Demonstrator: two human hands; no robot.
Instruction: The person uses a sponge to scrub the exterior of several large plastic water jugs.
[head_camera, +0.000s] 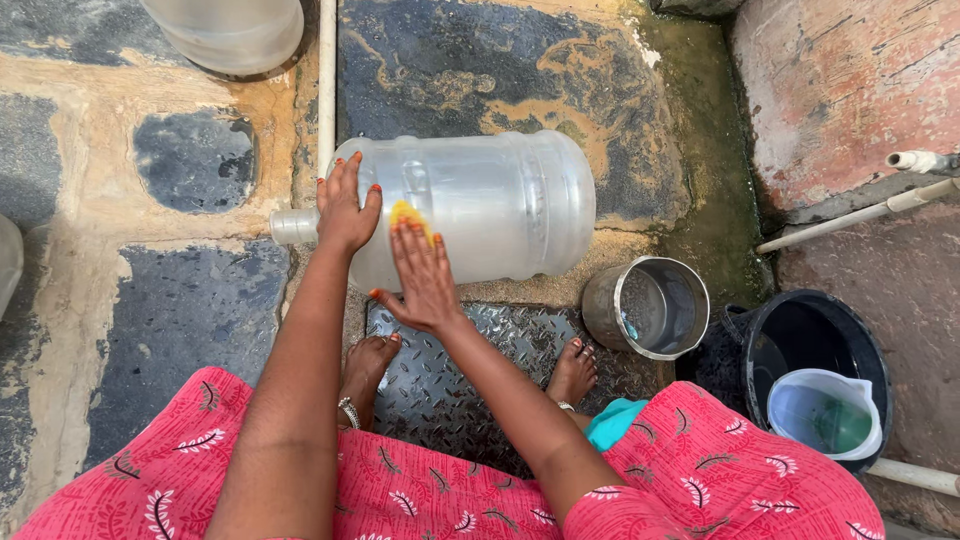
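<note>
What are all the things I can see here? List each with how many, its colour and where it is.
Large water jug: one, clear plastic, lying on its side on the ground, neck to the left.
Scrub pad: one, yellow, pressed on the jug under the right hand.
Steel pot: one, silver, right of the jug.
Bucket: one, black, far right.
Mug: one, white plastic, inside the bucket.
Second container: one, clear, top edge.
Pipes: several, white, top and right.
Metal plate: one, grey, under the feet.
Dress: one, pink, patterned.
Feet: two, bare.
Left hand: on the jug's shoulder.
Right hand: flat on the pad.
</note>
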